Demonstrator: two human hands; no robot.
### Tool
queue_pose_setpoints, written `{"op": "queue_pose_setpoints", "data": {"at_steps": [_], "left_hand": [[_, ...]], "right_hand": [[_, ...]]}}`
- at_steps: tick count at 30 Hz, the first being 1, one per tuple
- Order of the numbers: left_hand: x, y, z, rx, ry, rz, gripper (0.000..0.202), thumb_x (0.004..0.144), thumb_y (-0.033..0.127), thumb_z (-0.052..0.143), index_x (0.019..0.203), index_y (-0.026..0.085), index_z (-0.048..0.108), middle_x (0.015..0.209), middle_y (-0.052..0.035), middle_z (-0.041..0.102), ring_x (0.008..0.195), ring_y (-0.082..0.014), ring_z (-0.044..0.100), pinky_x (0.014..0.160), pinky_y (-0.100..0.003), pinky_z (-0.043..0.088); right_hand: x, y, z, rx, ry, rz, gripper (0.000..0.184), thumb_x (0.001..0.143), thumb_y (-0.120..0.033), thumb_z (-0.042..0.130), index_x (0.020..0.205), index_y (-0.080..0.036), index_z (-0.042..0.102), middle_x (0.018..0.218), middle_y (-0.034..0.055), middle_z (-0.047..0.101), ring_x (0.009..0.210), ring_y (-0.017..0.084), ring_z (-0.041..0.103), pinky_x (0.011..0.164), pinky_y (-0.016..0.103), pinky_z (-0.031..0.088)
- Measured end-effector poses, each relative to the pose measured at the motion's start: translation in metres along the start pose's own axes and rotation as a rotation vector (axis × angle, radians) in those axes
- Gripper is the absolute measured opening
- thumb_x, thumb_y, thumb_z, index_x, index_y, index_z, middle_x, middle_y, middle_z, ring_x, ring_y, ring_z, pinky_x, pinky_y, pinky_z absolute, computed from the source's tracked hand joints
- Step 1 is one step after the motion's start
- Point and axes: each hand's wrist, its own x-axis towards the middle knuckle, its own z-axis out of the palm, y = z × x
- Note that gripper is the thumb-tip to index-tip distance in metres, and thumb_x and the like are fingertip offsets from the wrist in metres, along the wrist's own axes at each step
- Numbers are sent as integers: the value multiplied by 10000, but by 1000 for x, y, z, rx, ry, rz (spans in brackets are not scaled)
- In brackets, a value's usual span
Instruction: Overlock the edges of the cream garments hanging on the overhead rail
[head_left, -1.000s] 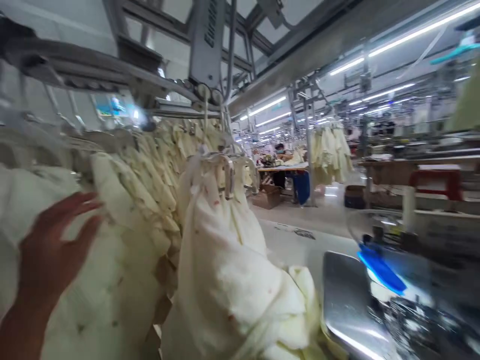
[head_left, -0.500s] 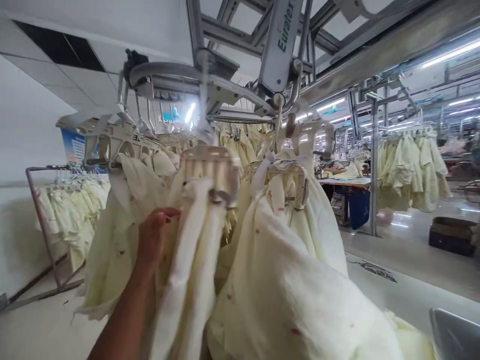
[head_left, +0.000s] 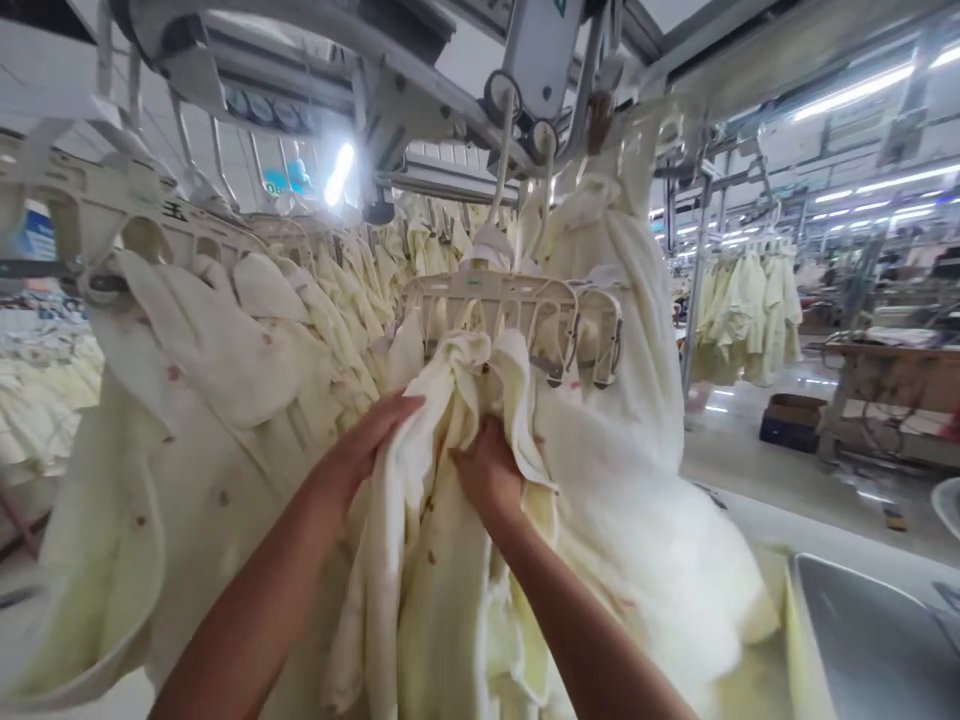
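A pale cream garment (head_left: 420, 470) with small reddish-brown spots hangs in folds from a beige plastic clip hanger (head_left: 495, 290). At its left side my left hand (head_left: 375, 430) is closed on the fabric, its fingertips partly behind a fold. My right hand (head_left: 491, 475) is inside the folds just below the hanger, with its curled fingers gripping the cloth and partly hidden by it. To the right, a larger cream cloth piece (head_left: 637, 530) bulges out, close to my right forearm. Another cream garment (head_left: 202, 400) hangs on the left, near my left forearm.
Overhead runs a metal conveyor rail (head_left: 300, 50) with hooks. More cream garments (head_left: 742, 310) hang in the right background. A grey metal tray (head_left: 870, 640) is at lower right, a dark box (head_left: 791, 420) on the floor, and a work table (head_left: 892, 380) beyond it.
My view has moved closer to the hanger. My right hand has come into view and taken hold of the garment. My left hand has moved right onto its edge.
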Motion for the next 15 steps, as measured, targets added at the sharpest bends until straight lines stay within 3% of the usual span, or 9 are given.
{"op": "queue_pose_setpoints", "data": {"at_steps": [3, 5, 7, 9, 10, 12, 15], "left_hand": [[-41, -26, -29, -33, -145, -147, 634, 602, 470, 657, 1156, 170, 583, 878, -73, 697, 747, -249, 646, 635, -319, 525], [-69, -57, -58, 80, -205, -235, 579, 623, 437, 671, 1147, 200, 602, 996, -64, 700, 904, -278, 644, 774, -342, 525], [-96, -87, -89, 350, -143, -255, 489, 688, 426, 627, 1125, 208, 621, 1114, -58, 675, 1043, -292, 606, 921, -369, 469], [-123, -104, -118, 656, 32, -242, 463, 722, 421, 577, 1121, 190, 619, 1152, -75, 659, 1091, -321, 581, 976, -422, 425], [-136, -105, -131, 784, 132, -238, 452, 733, 427, 555, 1119, 202, 616, 1144, -67, 664, 1092, -336, 580, 971, -455, 423], [-160, -92, -150, 926, 273, -252, 371, 757, 461, 528, 1066, 281, 628, 1073, 15, 693, 1067, -335, 598, 916, -490, 459], [-190, -46, -166, 844, 413, -309, 254, 752, 544, 536, 846, 352, 673, 765, 124, 715, 803, -278, 683, 709, -438, 549]], "right_hand": [[-4, 6, -14, 72, -78, 57, 330, 739, -185, 546, 1054, -94, 583, 1153, 192, 567, 1250, 392, 366, 1100, 520, 171], [-10, 2, -31, 166, -169, 110, 236, 763, -239, 505, 941, -134, 619, 1009, 137, 631, 1179, 346, 460, 1064, 486, 288], [-18, -7, -48, 283, -267, 186, 286, 808, -320, 425, 921, -151, 626, 859, 100, 656, 1039, 294, 570, 959, 435, 431], [-31, -19, -60, 406, -345, 257, 418, 852, -418, 327, 966, -147, 625, 777, 90, 656, 900, 264, 629, 824, 393, 517], [-40, -23, -65, 478, -384, 287, 462, 855, -473, 326, 997, -147, 620, 770, 89, 660, 844, 258, 642, 765, 381, 536], [-63, -26, -72, 595, -490, 339, 464, 776, -539, 504, 1024, -162, 615, 786, 79, 674, 749, 258, 649, 669, 370, 551], [-109, -14, -82, 604, -713, 426, 422, 589, -392, 732, 940, -175, 641, 814, 70, 694, 728, 275, 651, 624, 356, 551]]}}
